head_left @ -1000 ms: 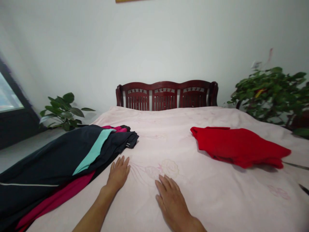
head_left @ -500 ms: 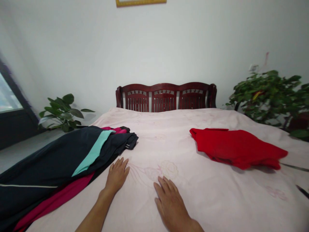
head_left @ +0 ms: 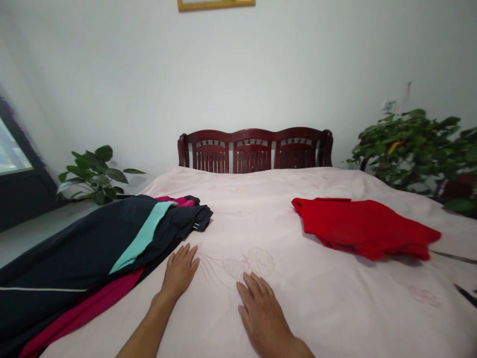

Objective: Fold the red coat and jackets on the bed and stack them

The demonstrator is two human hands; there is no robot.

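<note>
My left hand (head_left: 180, 271) lies palm down on the pale pink bedsheet (head_left: 238, 323), fingers stretched out, holding nothing. Just left of it is a pile of dark navy clothes (head_left: 93, 238) with a turquoise stripe and a thin white line. Magenta cloth (head_left: 89, 311) shows beneath the navy cloth. Flat on the sheet, near a faint printed flower, rests my right hand (head_left: 263, 313), its fingers slightly apart and nothing in them. Farther off to the right lies a folded red garment (head_left: 365, 226), apart from both hands.
A dark red wooden headboard (head_left: 253, 149) stands at the far end against the white wall. Leafy plants flank the bed, one at left (head_left: 95, 174) and a bushier one at right (head_left: 417, 149). Dark strap-like pieces (head_left: 465, 296) lie at the right edge.
Both hands keep their places on the sheet and the clothes have not moved. Only the camera view has shifted very slightly.
</note>
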